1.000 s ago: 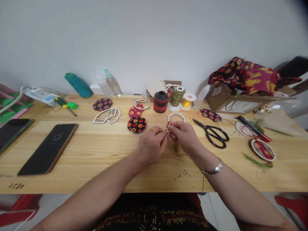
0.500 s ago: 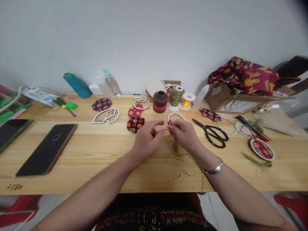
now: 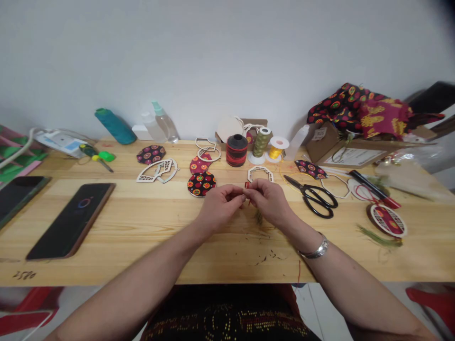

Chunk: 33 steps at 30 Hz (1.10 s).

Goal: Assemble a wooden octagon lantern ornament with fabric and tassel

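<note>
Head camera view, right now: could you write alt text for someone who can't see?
A right hand pinches red thread close against the left hand, over a wooden table. Scissors lie to the right, a phone to the left, and spools stand behind.

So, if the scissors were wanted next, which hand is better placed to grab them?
Probably the right hand: the scissors lie on its side, while the left hand would have to reach past it. The right is pinching red thread, though.
</note>
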Tool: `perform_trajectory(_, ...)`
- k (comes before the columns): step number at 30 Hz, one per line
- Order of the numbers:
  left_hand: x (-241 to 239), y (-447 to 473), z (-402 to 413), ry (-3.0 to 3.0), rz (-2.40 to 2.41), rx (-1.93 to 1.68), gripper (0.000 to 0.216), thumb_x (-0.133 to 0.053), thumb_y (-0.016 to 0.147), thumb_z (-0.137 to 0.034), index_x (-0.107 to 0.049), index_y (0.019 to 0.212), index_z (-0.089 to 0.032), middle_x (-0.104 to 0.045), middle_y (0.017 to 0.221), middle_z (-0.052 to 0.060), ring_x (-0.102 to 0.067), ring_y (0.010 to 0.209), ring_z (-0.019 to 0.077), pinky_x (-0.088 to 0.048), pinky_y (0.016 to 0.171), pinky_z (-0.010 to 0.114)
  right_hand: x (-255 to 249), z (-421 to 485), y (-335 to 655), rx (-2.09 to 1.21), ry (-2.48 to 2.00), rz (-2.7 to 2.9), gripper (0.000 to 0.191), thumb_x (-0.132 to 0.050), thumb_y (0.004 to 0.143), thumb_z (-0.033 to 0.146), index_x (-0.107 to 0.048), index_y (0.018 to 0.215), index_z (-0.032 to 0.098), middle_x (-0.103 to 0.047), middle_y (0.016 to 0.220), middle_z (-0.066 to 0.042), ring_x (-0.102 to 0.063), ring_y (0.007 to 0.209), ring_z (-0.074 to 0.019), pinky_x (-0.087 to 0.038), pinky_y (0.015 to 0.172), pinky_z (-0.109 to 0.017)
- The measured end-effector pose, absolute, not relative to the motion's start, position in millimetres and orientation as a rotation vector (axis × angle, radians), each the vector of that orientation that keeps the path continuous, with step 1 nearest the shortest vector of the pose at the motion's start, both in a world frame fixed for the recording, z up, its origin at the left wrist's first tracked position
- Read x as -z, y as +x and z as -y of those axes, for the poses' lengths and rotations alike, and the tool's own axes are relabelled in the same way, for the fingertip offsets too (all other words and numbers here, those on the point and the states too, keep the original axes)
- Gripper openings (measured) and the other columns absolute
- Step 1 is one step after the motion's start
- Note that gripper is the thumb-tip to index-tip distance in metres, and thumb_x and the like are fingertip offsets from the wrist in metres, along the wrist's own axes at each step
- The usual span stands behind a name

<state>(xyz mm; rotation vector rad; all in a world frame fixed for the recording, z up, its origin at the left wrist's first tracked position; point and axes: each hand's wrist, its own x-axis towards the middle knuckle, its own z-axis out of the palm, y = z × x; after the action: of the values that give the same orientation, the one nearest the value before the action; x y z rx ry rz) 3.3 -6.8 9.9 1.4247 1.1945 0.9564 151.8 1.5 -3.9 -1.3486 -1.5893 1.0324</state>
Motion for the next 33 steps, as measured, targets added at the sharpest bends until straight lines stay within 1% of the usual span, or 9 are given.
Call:
perform_trajectory(3, -11.7, 2.6, 5.9, 1.36, -1.227, -0.925, 0.013, -0.064, 0.069, -0.02, -0.072, 0.078, -0.016, -0.066, 0.057, -0.001, -0.055, 0.05, 0.0092, -0.043, 0.049, 0.021, 4.8, -2.0, 151.4, -1.079, -1.341, 1.543, 0.015, -0.061, 0.077, 0.028, -0.056, 0.065, 0.02, -0.051, 0.051, 0.005, -0.044, 0.05, -0.0107, -0.034, 0.05, -0.024)
perform_trajectory(6, -11.4, 1.2, 4.9, 1.334, -1.232, -0.916, 0.014, -0.065, 0.068, -0.024, -0.073, 0.076, -0.016, -0.063, 0.055, -0.002, -0.051, 0.048, 0.0085, -0.04, 0.048, 0.021, 4.0, -2.2, 150.3, -1.161, -1.318, 1.473, 0.014, -0.062, 0.075, 0.029, -0.057, 0.067, 0.02, -0.051, 0.051, 0.005, -0.043, 0.047, -0.0094, -0.033, 0.047, -0.023)
perform_trajectory(10, -10.6, -0.2, 4.4, 1.332, -1.258, -0.939, 0.015, -0.065, 0.067, -0.024, -0.074, 0.074, -0.016, -0.06, 0.052, -0.003, -0.048, 0.048, 0.0079, -0.037, 0.048, 0.021, 2.0, -1.8, 149.3, -1.25, -1.293, 1.388, 0.015, -0.064, 0.072, 0.03, -0.057, 0.067, 0.019, -0.051, 0.05, 0.005, -0.043, 0.044, -0.0083, -0.033, 0.045, -0.023)
perform_trajectory(16, -13.0, -1.2, 5.4, 1.282, -1.223, -0.945, 0.015, -0.067, 0.067, -0.024, -0.075, 0.076, -0.017, -0.06, 0.054, -0.002, -0.045, 0.05, 0.0072, -0.036, 0.05, 0.021, 0.0, -1.3, 149.9, -1.276, -1.263, 1.35, 0.015, -0.066, 0.071, 0.029, -0.057, 0.068, 0.018, -0.052, 0.051, 0.006, -0.044, 0.043, -0.0071, -0.034, 0.043, -0.022)
perform_trajectory(21, -11.4, -2.3, 3.9, 1.171, -1.161, -0.922, 0.019, -0.07, 0.064, -0.028, -0.076, 0.078, -0.016, -0.057, 0.052, -0.002, -0.042, 0.049, 0.0071, -0.033, 0.047, 0.022, -5.7, -1.2, 149.9, -1.312, -1.265, 1.306, 0.017, -0.068, 0.068, 0.03, -0.057, 0.068, 0.017, -0.052, 0.048, 0.006, -0.044, 0.042, -0.0068, -0.034, 0.042, -0.021)
perform_trajectory(29, -6.9, -1.7, 0.9, 0.952, -1.034, -0.9, 0.014, -0.074, 0.058, -0.026, -0.075, 0.069, -0.018, -0.057, 0.051, -0.001, -0.041, 0.047, 0.0064, -0.028, 0.044, 0.021, -13.5, -0.8, 151.4, -1.497, -1.218, 1.222, 0.022, -0.07, 0.065, 0.034, -0.057, 0.068, 0.017, -0.05, 0.044, 0.008, -0.041, 0.039, -0.005, -0.03, 0.039, -0.019)
perform_trajectory(33, -6.5, -0.5, 1.2, 0.879, -0.993, -0.915, 0.016, -0.077, 0.054, -0.026, -0.075, 0.068, -0.017, -0.058, 0.052, -0.001, -0.042, 0.046, 0.0059, -0.027, 0.044, 0.021, -14.6, -0.2, 151.7, -1.537, -1.198, 1.196, 0.023, -0.072, 0.065, 0.034, -0.057, 0.069, 0.017, -0.05, 0.045, 0.008, -0.042, 0.039, -0.0046, -0.03, 0.039, -0.018)
